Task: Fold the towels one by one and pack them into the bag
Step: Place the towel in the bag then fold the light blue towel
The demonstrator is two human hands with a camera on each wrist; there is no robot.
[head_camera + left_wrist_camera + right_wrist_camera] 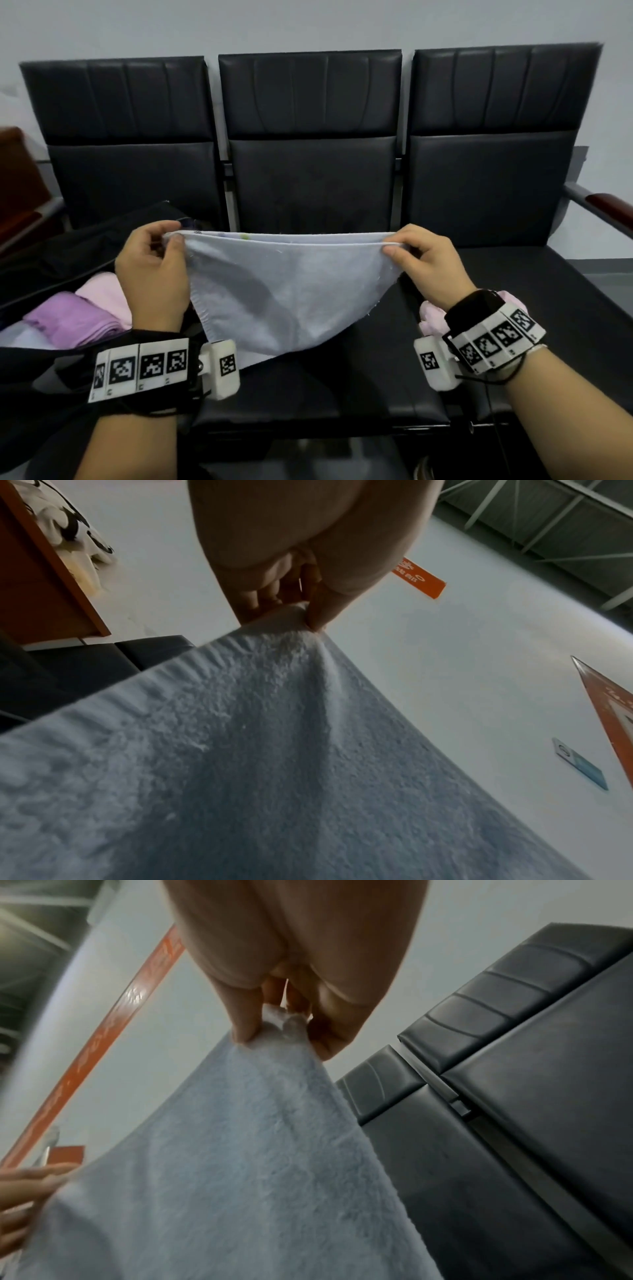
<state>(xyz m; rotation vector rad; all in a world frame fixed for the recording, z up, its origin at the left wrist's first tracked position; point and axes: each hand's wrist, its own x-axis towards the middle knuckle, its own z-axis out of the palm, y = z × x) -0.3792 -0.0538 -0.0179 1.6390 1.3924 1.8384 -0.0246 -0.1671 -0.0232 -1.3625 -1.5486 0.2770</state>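
The left hand [154,270] pinches one top corner of a pale blue towel [284,294]. The thumb and fingers are curled on the cloth. The right hand [428,267] pinches the other top corner the same way. The towel hangs between the two hands, in the air above the middle seat of a row of black chairs [308,164]. Its top edge is pulled almost straight from hand to hand, and two layers show along that edge. The rest sags down in a round belly toward the seat.

In the left wrist view, the thumb [322,607] presses the towel corner [291,620] against the fingers. In the right wrist view, the towel corner [281,1026] sits squeezed between thumb and fingers.

A black bag [51,253] lies open on the left seat, just beside the left hand. Inside it are a folded purple towel [75,318] and a folded pink towel [106,291], side by side. Another pink cloth [433,318] lies on the seat under the right wrist.
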